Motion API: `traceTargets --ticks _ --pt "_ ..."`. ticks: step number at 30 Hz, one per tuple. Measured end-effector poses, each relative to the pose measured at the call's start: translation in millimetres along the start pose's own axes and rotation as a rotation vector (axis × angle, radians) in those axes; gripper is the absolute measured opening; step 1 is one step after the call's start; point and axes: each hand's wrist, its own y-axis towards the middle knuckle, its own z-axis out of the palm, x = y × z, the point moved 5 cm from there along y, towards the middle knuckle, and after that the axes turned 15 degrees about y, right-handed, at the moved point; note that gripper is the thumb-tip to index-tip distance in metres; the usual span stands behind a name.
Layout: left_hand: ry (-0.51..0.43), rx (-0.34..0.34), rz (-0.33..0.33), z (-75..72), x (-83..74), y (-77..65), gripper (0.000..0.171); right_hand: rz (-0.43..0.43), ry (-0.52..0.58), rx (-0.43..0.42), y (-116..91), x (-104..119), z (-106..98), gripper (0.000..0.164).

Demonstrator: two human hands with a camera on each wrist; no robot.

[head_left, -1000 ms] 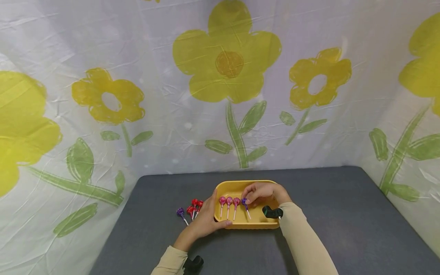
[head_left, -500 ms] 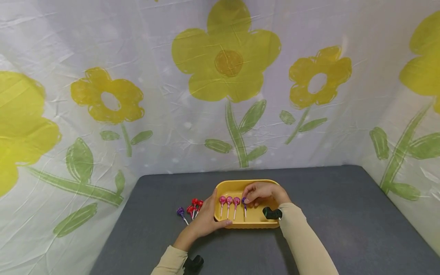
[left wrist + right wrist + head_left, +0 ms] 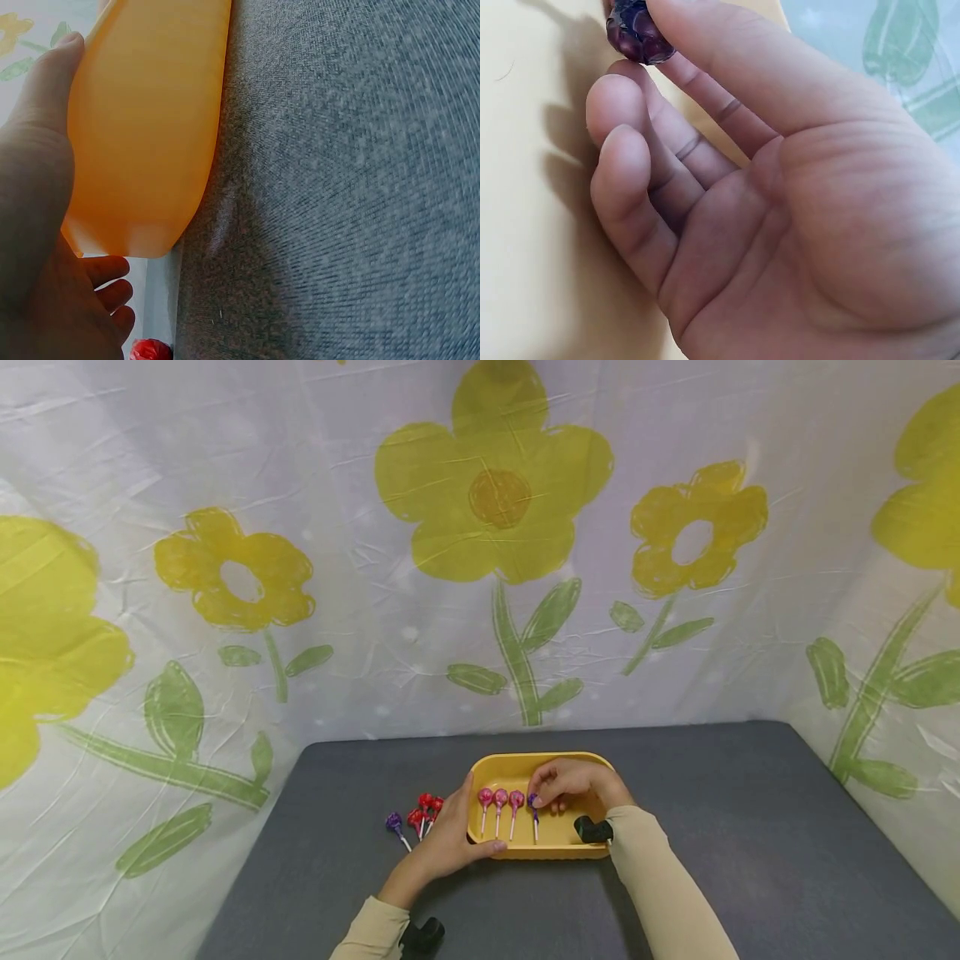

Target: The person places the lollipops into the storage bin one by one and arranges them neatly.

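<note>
The grainy tabletop (image 3: pixel 712 810) bears a smooth tray (image 3: pixel 555 853) of ball-headed lollipops (image 3: pixel 501 797).

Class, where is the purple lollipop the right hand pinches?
In the head view, the purple lollipop is inside the yellow tray, in the right hand, just right of three pink lollipops.

The right hand (image 3: pixel 772 202) pinches a glossy dark purple candy (image 3: pixel 636 36) at eleven o'clock; pale yellow surface (image 3: pixel 517 195) spreads at nine, green-patterned backdrop (image 3: pixel 904 49) at two.
</note>
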Motion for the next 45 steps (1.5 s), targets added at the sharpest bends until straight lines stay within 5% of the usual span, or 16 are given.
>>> traceTargets --ticks 45 --pt "0.008 0.000 -0.009 -0.6 -0.8 -0.9 0.125 -0.048 -0.049 -0.016 1.1 4.0 5.3 0.018"
